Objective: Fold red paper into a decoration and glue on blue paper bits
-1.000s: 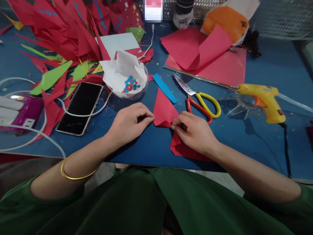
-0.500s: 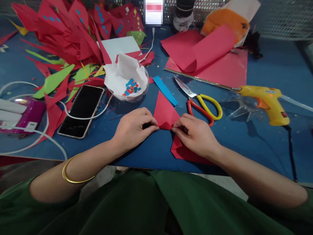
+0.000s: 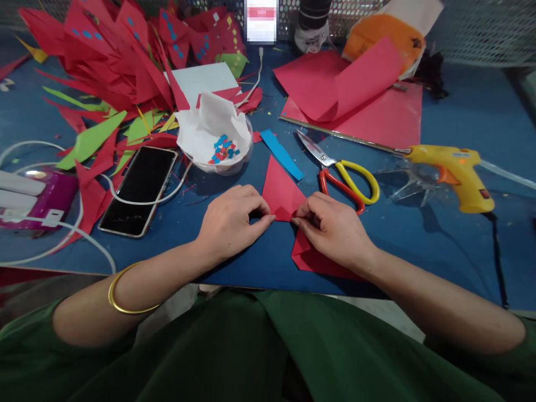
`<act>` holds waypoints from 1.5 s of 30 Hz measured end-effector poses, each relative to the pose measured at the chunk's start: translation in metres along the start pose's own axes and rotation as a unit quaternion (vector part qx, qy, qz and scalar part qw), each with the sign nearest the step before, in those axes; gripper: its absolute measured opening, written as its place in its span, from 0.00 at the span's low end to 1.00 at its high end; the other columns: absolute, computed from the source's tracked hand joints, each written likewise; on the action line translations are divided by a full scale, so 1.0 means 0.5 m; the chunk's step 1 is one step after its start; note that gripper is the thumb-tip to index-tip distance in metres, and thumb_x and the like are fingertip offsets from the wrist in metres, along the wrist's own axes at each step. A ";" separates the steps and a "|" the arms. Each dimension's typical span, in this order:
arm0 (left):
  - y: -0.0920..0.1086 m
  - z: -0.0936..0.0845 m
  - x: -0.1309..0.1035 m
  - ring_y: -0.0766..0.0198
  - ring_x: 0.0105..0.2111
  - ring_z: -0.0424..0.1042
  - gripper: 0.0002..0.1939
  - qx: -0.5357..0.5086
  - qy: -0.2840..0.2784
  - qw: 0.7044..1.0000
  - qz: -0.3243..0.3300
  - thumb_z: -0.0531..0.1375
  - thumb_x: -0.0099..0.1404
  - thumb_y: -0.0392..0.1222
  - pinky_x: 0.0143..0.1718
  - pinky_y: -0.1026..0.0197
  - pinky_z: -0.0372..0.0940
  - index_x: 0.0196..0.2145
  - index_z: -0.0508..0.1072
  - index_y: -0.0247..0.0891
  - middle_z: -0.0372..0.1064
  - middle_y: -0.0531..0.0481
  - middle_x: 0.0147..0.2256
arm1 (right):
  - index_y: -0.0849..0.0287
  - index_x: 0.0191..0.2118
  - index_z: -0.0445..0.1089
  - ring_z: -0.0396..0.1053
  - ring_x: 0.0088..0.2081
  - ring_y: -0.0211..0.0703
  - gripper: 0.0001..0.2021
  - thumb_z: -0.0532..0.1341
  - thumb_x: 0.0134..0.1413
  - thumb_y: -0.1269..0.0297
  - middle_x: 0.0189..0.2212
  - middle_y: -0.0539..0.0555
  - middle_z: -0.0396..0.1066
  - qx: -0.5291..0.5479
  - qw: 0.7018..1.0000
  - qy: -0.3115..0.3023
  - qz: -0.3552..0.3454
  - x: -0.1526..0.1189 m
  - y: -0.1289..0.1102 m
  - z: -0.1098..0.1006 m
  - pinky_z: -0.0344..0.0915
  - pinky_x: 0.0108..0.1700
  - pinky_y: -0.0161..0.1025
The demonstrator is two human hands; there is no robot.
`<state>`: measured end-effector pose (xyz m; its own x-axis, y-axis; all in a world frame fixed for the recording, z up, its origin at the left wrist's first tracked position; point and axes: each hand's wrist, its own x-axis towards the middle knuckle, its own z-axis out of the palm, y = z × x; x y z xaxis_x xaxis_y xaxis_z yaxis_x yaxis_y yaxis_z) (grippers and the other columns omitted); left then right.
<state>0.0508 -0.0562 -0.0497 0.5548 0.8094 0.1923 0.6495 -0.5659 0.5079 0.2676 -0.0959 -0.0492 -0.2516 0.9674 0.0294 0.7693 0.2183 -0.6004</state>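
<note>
Paper triangle (image 3: 281,187) is held at the counter (image 3: 255,265), long axis pointed away; near edge is clamped at one end by the right hand (image 3: 337,226), apparently at the other by the left hand (image 3: 232,220).

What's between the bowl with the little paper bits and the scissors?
Between the bowl and the scissors, the head view shows a blue paper strip and a small red scrap.

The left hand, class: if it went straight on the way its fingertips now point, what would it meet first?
The folded red paper, whose edge the left hand touches. Beyond that, seemingly in the same line, comes the right hand, though exact depth is hard to judge.
</note>
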 end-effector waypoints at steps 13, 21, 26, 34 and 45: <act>0.005 0.010 -0.015 0.57 0.45 0.73 0.16 0.170 -0.009 0.946 0.278 0.49 0.74 0.32 0.44 0.55 0.67 0.49 0.74 0.35 0.77 0.43 0.43 | 0.57 0.32 0.66 0.66 0.31 0.39 0.04 0.62 0.57 0.71 0.32 0.51 0.69 0.010 1.000 0.005 -0.014 0.002 0.005 0.000 0.59 0.32 0.37; 0.042 0.006 -0.042 0.51 0.46 0.72 0.20 0.230 -0.064 0.938 0.250 0.53 0.69 0.35 0.47 0.50 0.66 0.56 0.71 0.28 0.74 0.36 0.50 | 0.57 0.52 0.67 0.76 0.43 0.45 0.12 0.53 0.65 0.67 0.41 0.56 0.78 0.022 0.993 0.085 -0.073 -0.037 0.007 -0.056 0.70 0.45 0.42; 0.053 0.012 -0.054 0.50 0.48 0.71 0.20 0.228 -0.039 0.944 0.235 0.53 0.69 0.36 0.50 0.49 0.64 0.56 0.71 0.28 0.73 0.37 0.52 | 0.63 0.58 0.65 0.69 0.58 0.52 0.19 0.51 0.65 0.66 0.54 0.64 0.73 -0.088 0.971 0.017 -0.224 -0.064 0.023 -0.042 0.68 0.57 0.53; 0.059 0.017 -0.062 0.49 0.50 0.70 0.21 0.227 -0.035 0.949 0.215 0.53 0.70 0.38 0.52 0.48 0.62 0.57 0.71 0.29 0.73 0.39 0.53 | 0.75 0.58 0.64 0.69 0.59 0.57 0.23 0.50 0.66 0.62 0.55 0.71 0.72 -0.180 0.939 0.016 -0.292 -0.073 0.020 -0.019 0.69 0.57 0.55; 0.056 0.007 -0.079 0.48 0.54 0.69 0.22 0.251 -0.029 0.948 0.193 0.51 0.72 0.40 0.62 0.44 0.57 0.58 0.70 0.27 0.71 0.41 0.57 | 0.83 0.57 0.64 0.70 0.56 0.62 0.26 0.52 0.64 0.62 0.53 0.75 0.72 -0.249 0.910 0.021 -0.332 -0.076 0.020 -0.007 0.70 0.55 0.55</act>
<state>0.0490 -0.1045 -0.0462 0.8193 0.5258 0.2287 0.5506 -0.8328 -0.0579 0.2867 -0.1301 -0.0535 -0.7432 0.6030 0.2899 0.6293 0.7772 -0.0035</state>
